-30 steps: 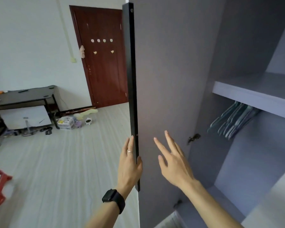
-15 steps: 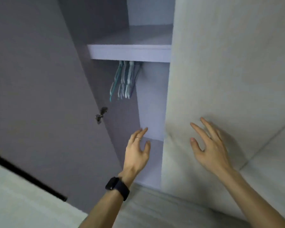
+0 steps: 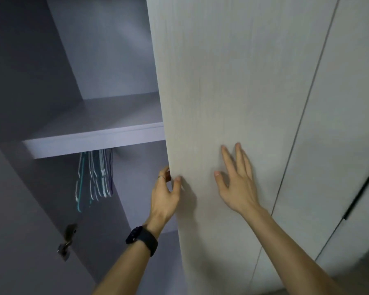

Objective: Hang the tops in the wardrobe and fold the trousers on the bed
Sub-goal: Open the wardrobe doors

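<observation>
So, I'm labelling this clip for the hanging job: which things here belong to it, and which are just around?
Job: pale wardrobe door, left hand gripping its edge, right hand flat on it, hangers under the shelf.
Just around: hinge, wristwatch, neighbouring door.

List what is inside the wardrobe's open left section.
A shelf with nothing visible on it, and under it a bunch of bare hangers. The pale door, gripped at its edge by the left hand, hides everything further right.
</observation>
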Tool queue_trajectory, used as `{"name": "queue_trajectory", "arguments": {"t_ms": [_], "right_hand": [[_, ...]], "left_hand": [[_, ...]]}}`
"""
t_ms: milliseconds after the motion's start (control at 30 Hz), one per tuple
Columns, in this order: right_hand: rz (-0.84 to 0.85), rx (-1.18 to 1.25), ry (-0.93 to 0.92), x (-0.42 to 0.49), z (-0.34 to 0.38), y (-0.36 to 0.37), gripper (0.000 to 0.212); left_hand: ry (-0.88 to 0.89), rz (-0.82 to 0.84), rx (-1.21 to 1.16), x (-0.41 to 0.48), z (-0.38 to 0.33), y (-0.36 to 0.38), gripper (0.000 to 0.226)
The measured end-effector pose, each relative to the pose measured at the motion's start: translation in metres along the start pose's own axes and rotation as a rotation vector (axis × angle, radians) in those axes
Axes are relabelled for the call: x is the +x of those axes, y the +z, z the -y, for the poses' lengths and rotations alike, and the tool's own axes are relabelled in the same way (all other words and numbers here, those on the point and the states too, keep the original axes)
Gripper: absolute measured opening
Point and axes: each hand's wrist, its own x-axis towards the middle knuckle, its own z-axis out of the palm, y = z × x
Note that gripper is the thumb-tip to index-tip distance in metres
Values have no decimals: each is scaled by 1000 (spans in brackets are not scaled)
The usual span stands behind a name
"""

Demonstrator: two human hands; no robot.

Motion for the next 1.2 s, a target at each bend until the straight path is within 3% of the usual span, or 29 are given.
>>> {"name": "queue_trajectory", "arguments": {"t_ms": [333,467,600,800,1067,1200], "right_hand": [[33,-86,1,-7,-6,13,77],[51,43,-19,-47,-16,12,78],[127,210,97,-129,-13,28,79],[157,260,216,-219,3,44,94],[7,237,223,-282,5,29,79],[-185,96,290,-301,-2,8,74]], "left_hand": [[-78,-91,-187,-6,-6,-6,11],[-101,-13,-359,-38,-13,-17,13],[-93,86,-537,-83,-28,-15,23],[-56,240,-587,-132,-39,-6,27],[118,314,-517,-175,-47,16,32],[335,365,-465,-195,-57,50,40]]}}
